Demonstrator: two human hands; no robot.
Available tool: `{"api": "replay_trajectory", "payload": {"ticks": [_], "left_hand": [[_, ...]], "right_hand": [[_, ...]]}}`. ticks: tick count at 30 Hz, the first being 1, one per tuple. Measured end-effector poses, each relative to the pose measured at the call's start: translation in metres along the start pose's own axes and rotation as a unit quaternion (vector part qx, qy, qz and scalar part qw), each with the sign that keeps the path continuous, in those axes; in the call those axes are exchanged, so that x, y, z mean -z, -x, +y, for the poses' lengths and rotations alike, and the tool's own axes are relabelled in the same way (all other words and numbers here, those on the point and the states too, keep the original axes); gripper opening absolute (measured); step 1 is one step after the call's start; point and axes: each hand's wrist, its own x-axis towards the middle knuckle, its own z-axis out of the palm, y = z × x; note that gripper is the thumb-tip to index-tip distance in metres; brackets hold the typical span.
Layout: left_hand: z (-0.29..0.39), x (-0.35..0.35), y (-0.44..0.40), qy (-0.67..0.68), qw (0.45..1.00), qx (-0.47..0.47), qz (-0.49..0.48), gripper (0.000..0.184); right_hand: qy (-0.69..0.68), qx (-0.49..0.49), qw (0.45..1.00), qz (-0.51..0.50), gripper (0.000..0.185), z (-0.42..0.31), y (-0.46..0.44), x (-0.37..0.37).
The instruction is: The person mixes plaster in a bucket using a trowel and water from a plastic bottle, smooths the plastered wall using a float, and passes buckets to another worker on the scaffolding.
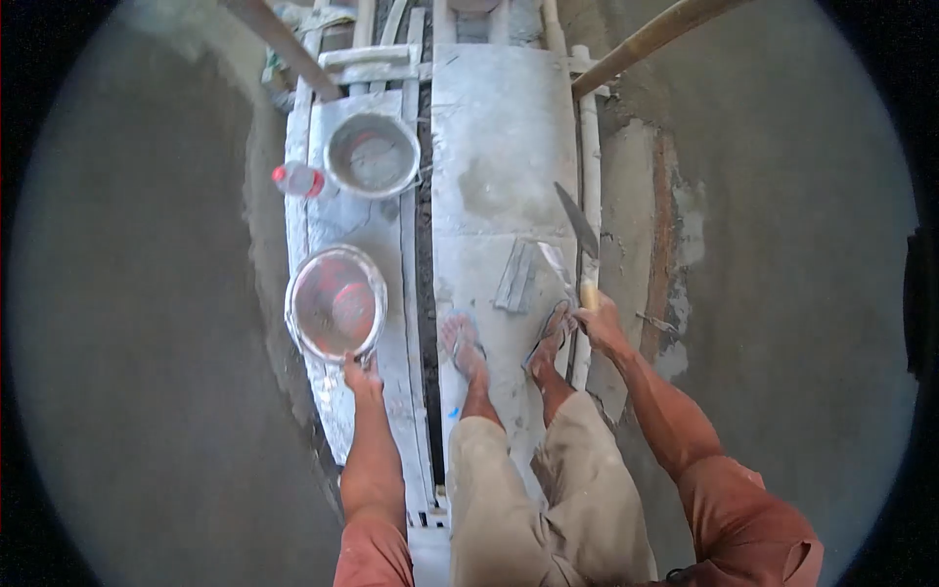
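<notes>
My left hand [362, 374] is closed on the near rim of a whitish bucket [337, 301] with reddish patches inside, which is over the left planks. My right hand [602, 323] grips the light handle of a trowel [579, 227], its dark blade pointing forward and slightly left. Farther along the left planks stands a second, grey bucket [372, 157]. Left of that bucket is a clear bottle [298, 180] with a red cap and a red label. A grey ridged piece [515, 276] lies on the right board in front of my feet.
A pale board [504, 127] is under my sandalled feet, with a dark gap between it and the left planks. Slanted poles [284, 44] [655, 44] rise at the far left and far right. Grey walls or surfaces flank both sides.
</notes>
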Motion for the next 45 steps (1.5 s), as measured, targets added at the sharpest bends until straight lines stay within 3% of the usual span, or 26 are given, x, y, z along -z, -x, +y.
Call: {"api": "replay_trajectory", "payload": {"ticks": [4, 7, 12, 17, 20, 21, 23, 24, 26, 28, 30, 31, 32, 33, 35, 37, 40, 41, 44, 45], "left_hand": [[-0.012, -0.001, -0.049, 0.004, 0.999, -0.008, -0.053, 0.038], [-0.02, 0.01, -0.088, 0.017, 0.997, -0.019, -0.074, 0.039], [-0.03, 0.048, -0.117, 0.034, 0.992, -0.042, -0.113, 0.039], [-0.033, 0.078, -0.153, 0.07, 0.993, 0.015, -0.091, 0.031], [-0.022, 0.045, -0.094, -0.021, 0.998, -0.037, -0.049, 0.03], [-0.021, 0.035, -0.086, -0.068, 0.979, -0.193, 0.013, 0.03], [-0.021, 0.021, -0.074, -0.147, 0.851, -0.483, 0.145, 0.031], [-0.021, 0.014, -0.068, -0.18, 0.745, -0.606, 0.212, 0.031], [-0.028, -0.014, -0.061, -0.228, 0.472, -0.785, 0.329, 0.032], [-0.031, -0.079, -0.052, -0.231, 0.479, -0.824, 0.194, 0.034], [-0.052, -0.154, -0.069, -0.227, 0.601, -0.766, 0.005, 0.055], [-0.058, -0.189, -0.049, -0.324, 0.555, -0.766, 0.013, 0.064], [-0.067, -0.227, -0.063, -0.264, 0.66, -0.695, -0.106, 0.065], [-0.076, -0.264, -0.062, -0.213, 0.789, -0.558, -0.144, 0.068], [-0.077, -0.323, -0.091, -0.138, 0.888, -0.327, -0.293, 0.09], [-0.086, -0.363, -0.078, -0.035, 0.949, -0.247, -0.193, 0.087], [-0.097, -0.38, -0.067, 0.056, 0.97, -0.209, -0.108, 0.093], [-0.097, -0.375, -0.071, 0.109, 0.963, -0.152, -0.192, 0.088], [-0.118, -0.384, -0.19, 0.127, 0.955, -0.165, -0.21, 0.081], [-0.116, -0.377, -0.179, 0.14, 0.949, -0.185, -0.212, 0.077]], "right_hand": [[-0.019, 0.084, 0.995, 0.046, 0.041, -0.02, -0.094, -0.043], [0.059, 0.075, 0.993, 0.063, 0.044, -0.047, -0.162, -0.071], [0.128, 0.17, 0.967, 0.142, 0.046, -0.063, -0.269, -0.114], [0.161, 0.162, 0.964, 0.139, 0.045, -0.064, -0.285, -0.123], [0.176, 0.18, 0.962, 0.107, 0.045, -0.043, -0.273, -0.119], [0.183, 0.192, 0.96, 0.091, 0.045, -0.035, -0.269, -0.111], [0.18, 0.21, 0.955, 0.105, 0.045, -0.025, -0.265, -0.1], [0.177, 0.223, 0.952, 0.112, 0.046, -0.023, -0.261, -0.094], [0.133, 0.25, 0.949, 0.138, 0.047, -0.024, -0.261, -0.081], [0.071, 0.29, 0.94, 0.163, 0.048, -0.016, -0.266, -0.069], [0.058, 0.297, 0.938, 0.169, 0.048, -0.008, -0.272, -0.059], [0.04, 0.299, 0.937, 0.176, 0.047, -0.007, -0.275, -0.055], [0.044, 0.303, 0.936, 0.173, 0.047, -0.008, -0.272, -0.051], [0.003, 0.271, 0.952, 0.144, 0.048, -0.01, -0.264, -0.044], [-0.032, 0.241, 0.963, 0.113, 0.049, -0.012, -0.248, -0.034], [-0.054, 0.234, 0.964, 0.116, 0.052, -0.007, -0.235, -0.032], [0.0, 0.289, 0.947, 0.138, 0.052, 0.013, -0.237, -0.026], [0.004, 0.285, 0.95, 0.13, 0.052, 0.02, -0.239, -0.024], [0.004, 0.282, 0.955, 0.091, 0.048, 0.031, -0.244, -0.021], [0.005, 0.237, 0.968, 0.08, 0.047, 0.026, -0.238, -0.017]]}}
